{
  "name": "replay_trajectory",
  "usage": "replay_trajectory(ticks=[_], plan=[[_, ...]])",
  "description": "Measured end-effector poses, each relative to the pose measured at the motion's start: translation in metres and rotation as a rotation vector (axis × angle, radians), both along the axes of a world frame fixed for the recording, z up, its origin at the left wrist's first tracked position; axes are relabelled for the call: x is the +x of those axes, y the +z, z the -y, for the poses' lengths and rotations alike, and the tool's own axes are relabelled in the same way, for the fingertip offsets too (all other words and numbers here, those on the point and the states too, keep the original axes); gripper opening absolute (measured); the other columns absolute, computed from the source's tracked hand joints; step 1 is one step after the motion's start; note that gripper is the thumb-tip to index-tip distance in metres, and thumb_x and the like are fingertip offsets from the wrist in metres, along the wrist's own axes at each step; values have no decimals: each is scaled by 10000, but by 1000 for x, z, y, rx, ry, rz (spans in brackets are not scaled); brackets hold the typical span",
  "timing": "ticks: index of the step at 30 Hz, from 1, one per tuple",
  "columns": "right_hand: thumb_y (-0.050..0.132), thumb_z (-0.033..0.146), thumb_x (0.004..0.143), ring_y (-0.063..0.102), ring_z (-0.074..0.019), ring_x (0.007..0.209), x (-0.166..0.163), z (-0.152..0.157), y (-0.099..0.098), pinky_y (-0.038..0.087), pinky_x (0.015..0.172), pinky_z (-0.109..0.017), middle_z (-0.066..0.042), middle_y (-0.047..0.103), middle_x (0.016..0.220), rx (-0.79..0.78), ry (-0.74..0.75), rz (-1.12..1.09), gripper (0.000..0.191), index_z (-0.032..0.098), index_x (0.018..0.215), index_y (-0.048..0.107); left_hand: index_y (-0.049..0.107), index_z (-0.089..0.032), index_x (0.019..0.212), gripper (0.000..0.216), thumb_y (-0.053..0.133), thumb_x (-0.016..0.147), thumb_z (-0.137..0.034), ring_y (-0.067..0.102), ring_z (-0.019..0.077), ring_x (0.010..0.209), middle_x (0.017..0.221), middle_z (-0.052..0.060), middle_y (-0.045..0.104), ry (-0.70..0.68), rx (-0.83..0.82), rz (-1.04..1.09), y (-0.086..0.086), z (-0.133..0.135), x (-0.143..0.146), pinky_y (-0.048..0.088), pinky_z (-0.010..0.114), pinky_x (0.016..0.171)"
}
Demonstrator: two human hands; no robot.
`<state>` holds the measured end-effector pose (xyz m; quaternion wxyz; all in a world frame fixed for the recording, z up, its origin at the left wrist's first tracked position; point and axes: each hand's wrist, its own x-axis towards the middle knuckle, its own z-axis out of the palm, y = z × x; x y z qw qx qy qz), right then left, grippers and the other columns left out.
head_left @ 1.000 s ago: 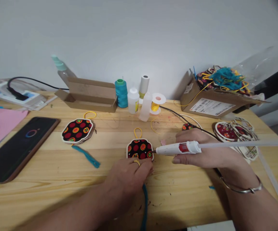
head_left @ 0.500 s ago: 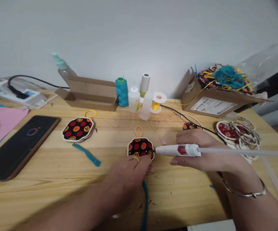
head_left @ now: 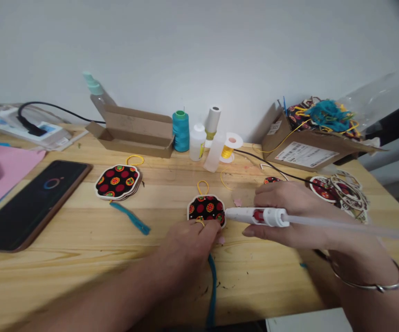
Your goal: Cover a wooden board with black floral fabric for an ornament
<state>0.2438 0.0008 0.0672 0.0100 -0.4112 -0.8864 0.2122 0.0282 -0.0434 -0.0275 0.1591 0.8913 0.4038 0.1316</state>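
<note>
Teal cord [head_left: 212, 295] trails off the worktop's [head_left: 81, 258] near edge, under the left hand [head_left: 188, 244] pressing the patterned ornament [head_left: 206, 208] flat. Right hand [head_left: 289, 216] grips a glue gun [head_left: 258, 216], nozzle at the ornament's edge: gluing looks underway. Finished stack [head_left: 118, 180] lies beyond; bare wood lies between.

The left hand [head_left: 188, 242] presses the patterned ornament [head_left: 206, 209] while the right hand [head_left: 291, 214] holds the glue gun [head_left: 256, 215] at its edge.

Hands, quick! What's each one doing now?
Left hand: fingers pressed down on the patterned ornament; grip unclear.
Right hand: closed around the white glue gun, tip at the ornament's edge.
</note>
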Motion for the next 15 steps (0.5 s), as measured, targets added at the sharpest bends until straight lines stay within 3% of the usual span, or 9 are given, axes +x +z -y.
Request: replay_trajectory(ticks=[15], plan=[[538, 464, 791, 440, -103, 531, -2, -3, 2, 259, 533, -255, 4, 509, 577, -10, 26, 87, 327, 176, 640, 566, 559, -196, 873, 183, 384, 897, -244, 583, 162, 559, 588, 4, 608, 15, 48, -39, 2, 0, 3, 394, 256, 519]])
